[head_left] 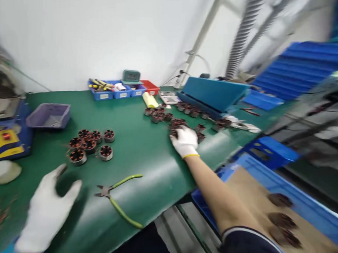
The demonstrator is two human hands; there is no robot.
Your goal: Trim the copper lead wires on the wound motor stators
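My left hand (pixel 49 206), in a white glove, hovers over the left front of the green table, thumb and fingers apart with nothing between them. Beyond it stands a group of copper-wound motor stators (pixel 89 145). Diagonal cutters (pixel 105 191) with green handles lie spread on the table between my hands. My right hand (pixel 185 140), also white-gloved, reaches far forward into a second cluster of motor stators (pixel 158 115). Its fingers curl around a stator (pixel 174 133) at the cluster's near side; blur and the glove partly hide the grip.
A purple tray (pixel 49 115) and a blue-yellow device (pixel 6 140) stand at left. Small blue bins (pixel 102 94) and a red bin (pixel 150 87) line the wall. Below the table's right edge, a blue crate (pixel 247 160) holds several stators on cardboard.
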